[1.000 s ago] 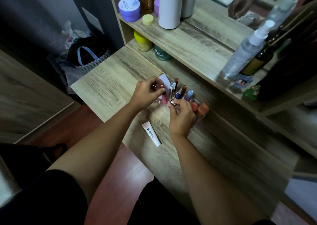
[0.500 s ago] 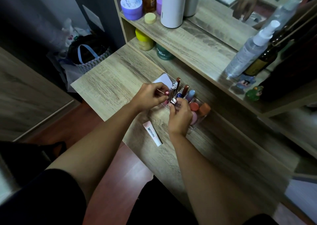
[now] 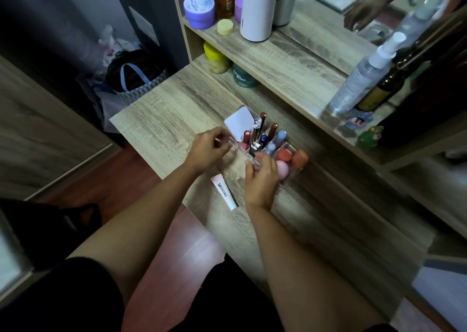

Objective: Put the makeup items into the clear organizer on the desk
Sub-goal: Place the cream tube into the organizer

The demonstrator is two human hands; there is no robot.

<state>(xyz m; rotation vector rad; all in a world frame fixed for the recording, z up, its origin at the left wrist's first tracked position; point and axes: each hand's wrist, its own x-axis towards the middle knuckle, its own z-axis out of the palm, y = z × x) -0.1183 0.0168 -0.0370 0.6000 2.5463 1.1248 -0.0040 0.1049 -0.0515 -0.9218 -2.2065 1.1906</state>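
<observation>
Pink tube (image 3: 224, 192) (flat) lies between both hands.

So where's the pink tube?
In the head view, the pink tube lies flat on the desk, between the left hand and right hand, outside the organizer.
</observation>
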